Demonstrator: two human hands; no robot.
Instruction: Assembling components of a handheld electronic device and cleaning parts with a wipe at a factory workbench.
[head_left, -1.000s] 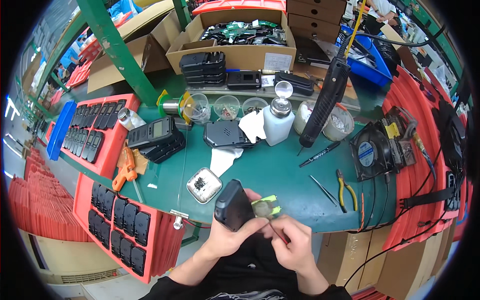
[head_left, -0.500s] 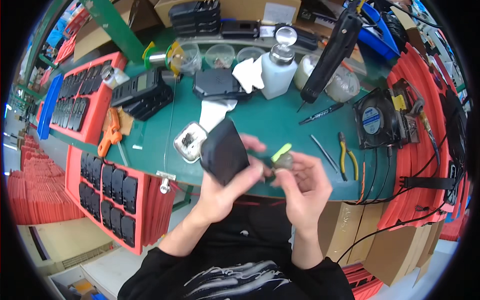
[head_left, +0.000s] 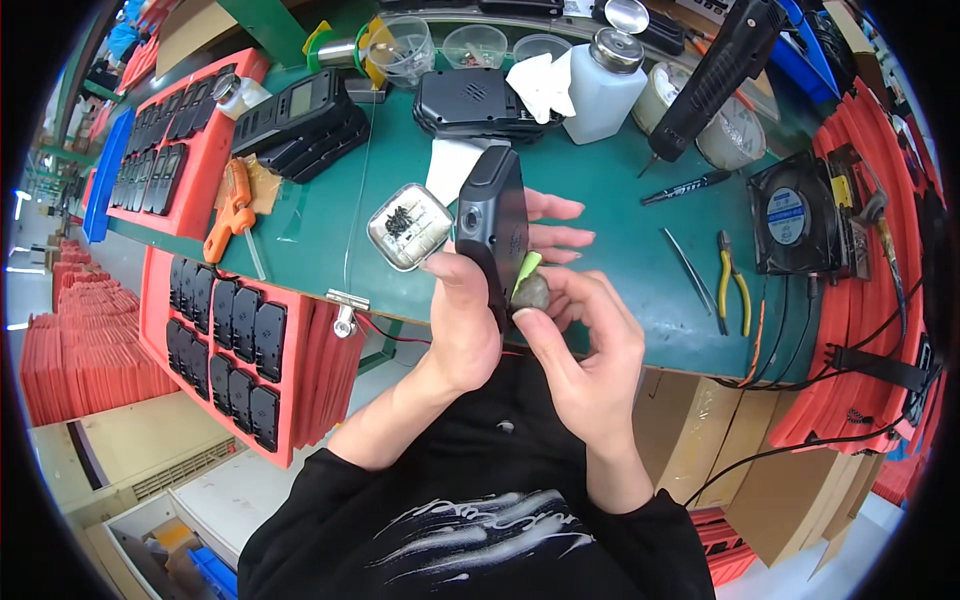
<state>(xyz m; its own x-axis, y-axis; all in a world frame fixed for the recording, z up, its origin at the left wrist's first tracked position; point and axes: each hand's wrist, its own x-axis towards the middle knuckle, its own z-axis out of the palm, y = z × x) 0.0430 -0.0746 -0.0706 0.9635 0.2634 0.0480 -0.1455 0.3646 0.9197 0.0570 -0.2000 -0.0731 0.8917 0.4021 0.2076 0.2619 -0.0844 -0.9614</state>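
Note:
In my left hand (head_left: 464, 330) I hold a black handheld device (head_left: 492, 225), tilted on its edge. The thumb lies on its near side, while my other fingers stretch out beyond it. My right hand (head_left: 592, 365) pinches a small grey lump (head_left: 531, 293) with a bright green tab (head_left: 527, 265) against the lower part of the device. Whether the lump touches the device, I cannot tell. Just left of the device sits a small square dish (head_left: 378, 234) with tiny dark screws (head_left: 405, 222). Behind it lie white paper (head_left: 452, 172) and another black device (head_left: 470, 98).
A glue gun (head_left: 235, 215) and stacked handsets (head_left: 300, 125) stand left, beside red foam trays (head_left: 205, 200) of black parts. A liquid bottle (head_left: 603, 90) and a power screwdriver (head_left: 710, 80) stand at the back. Tweezers (head_left: 688, 268), cutters (head_left: 734, 285) and a fan (head_left: 797, 215) lie right.
The device has turned from showing its broad face to standing edge-on. My right hand has brought the grey lump left, up close to it. The view has shifted.

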